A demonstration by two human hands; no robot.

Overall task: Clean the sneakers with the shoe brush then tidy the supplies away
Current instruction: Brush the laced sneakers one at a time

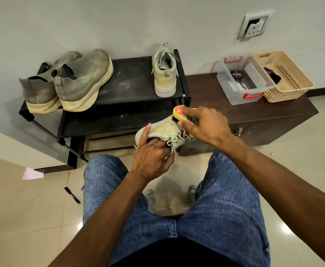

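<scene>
Brushing is in hand: the right hand (206,124) grips the brush (181,113) on the sneaker (163,130), near centre, which the left hand (152,151) holds inside its opening. Next, probably turn it for unbrushed sides.

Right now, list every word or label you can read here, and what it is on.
"Cherry": on the lid of the round polish tin in the clear box, seen upside down.
Red label on the brush in the right hand: too blurred to read.
Nothing else is readable.
</scene>
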